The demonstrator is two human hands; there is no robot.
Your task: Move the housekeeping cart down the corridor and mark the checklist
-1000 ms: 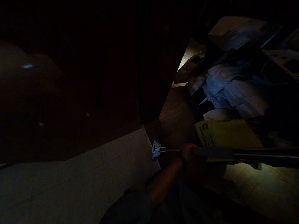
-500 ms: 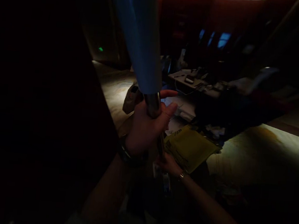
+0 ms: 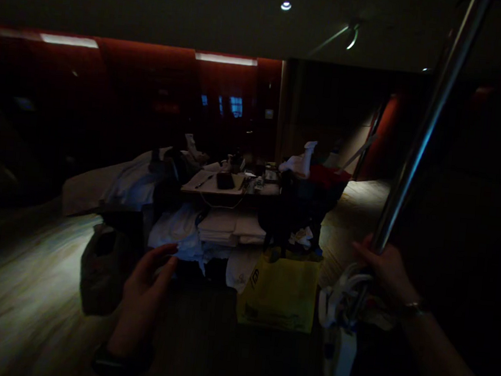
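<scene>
Looking up now from the floor, I see my right hand (image 3: pixel 386 272) closed around the metal pole (image 3: pixel 418 142), upright at right; my left hand (image 3: pixel 142 296) has let go, open before the cluttered desk (image 3: pixel 215 186).

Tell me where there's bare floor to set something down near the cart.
Bare floor lies left of the dark bag, and more behind the cart by the metal pole. The cart and yellow bag are crowded.
</scene>
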